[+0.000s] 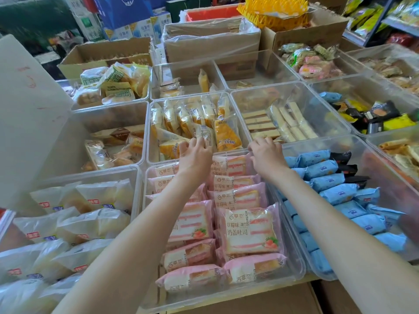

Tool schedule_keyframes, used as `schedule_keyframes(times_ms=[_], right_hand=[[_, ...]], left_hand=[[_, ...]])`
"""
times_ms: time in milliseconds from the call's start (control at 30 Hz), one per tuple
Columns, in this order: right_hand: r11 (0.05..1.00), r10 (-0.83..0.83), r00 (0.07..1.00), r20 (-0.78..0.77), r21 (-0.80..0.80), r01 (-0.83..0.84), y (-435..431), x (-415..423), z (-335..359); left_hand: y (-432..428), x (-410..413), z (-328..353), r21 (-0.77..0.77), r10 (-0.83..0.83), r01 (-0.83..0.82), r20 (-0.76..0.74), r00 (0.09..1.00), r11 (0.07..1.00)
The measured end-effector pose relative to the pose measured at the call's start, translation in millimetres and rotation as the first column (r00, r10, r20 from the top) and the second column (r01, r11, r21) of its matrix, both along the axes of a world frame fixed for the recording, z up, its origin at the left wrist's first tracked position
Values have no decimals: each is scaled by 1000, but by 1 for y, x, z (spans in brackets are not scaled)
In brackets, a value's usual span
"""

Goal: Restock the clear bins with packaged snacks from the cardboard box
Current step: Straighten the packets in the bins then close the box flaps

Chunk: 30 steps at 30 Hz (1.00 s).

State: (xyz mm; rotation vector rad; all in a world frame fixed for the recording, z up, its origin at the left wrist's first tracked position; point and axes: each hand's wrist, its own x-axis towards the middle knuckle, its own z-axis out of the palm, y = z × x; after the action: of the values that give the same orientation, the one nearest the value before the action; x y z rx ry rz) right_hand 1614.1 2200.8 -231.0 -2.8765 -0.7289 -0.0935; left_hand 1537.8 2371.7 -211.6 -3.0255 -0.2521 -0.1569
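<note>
A clear bin [238, 123] in the middle row holds upright yellow layer-cake packets [226, 134]. My left hand [195, 156] reaches over its near rim, and its fingers curl round one clear-wrapped cake packet [207, 135] at the front of that bin. My right hand [266, 155] is beside it, fingers curled down over the rim where this bin meets the wafer bin [317, 103]. Under both forearms lies a bin [294, 266] of pink strawberry toast packets [249, 232]. A cardboard surface [249, 302] shows at the bottom edge.
Blue-wrapped packets [335, 196] fill the bin to the right, white bread bags [74, 225] the bin to the left. A large pale flap [25, 114] stands at the left. Opened cardboard boxes [210, 41] and yellow plastic trays [276, 10] sit behind the bins.
</note>
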Motion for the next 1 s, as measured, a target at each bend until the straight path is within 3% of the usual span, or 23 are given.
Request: schedule_keyframes(times_ms=[133, 267, 533, 667, 733, 833, 1000], right_hand=[[999, -23, 998, 63, 25, 22, -2, 10, -7], [996, 71, 994, 81, 46, -75, -6, 12, -8], [998, 16, 979, 205, 50, -27, 2, 9, -5], [990, 21, 995, 100, 135, -35, -12, 1, -5], [984, 112, 992, -58, 147, -103, -22, -5, -2], [988, 148, 958, -245, -14, -156, -28, -13, 4], [963, 128, 919, -373, -174, -205, -29, -16, 18]], left_hand=[[3, 4, -5, 7, 4, -4, -18, 1000, 1000], [5, 6, -10, -33, 27, -27, 1, 1000, 999], [6, 4, -6, 29, 87, -86, -6, 996, 996], [-1, -7, -4, 49, 8, -11, 58, 998, 999], [-3, -14, -3, 19, -86, 85, 61, 994, 996], [-7, -21, -1, 24, -176, 179, -86, 981, 984], [-13, -19, 7, 96, -98, 128, -276, 956, 987]])
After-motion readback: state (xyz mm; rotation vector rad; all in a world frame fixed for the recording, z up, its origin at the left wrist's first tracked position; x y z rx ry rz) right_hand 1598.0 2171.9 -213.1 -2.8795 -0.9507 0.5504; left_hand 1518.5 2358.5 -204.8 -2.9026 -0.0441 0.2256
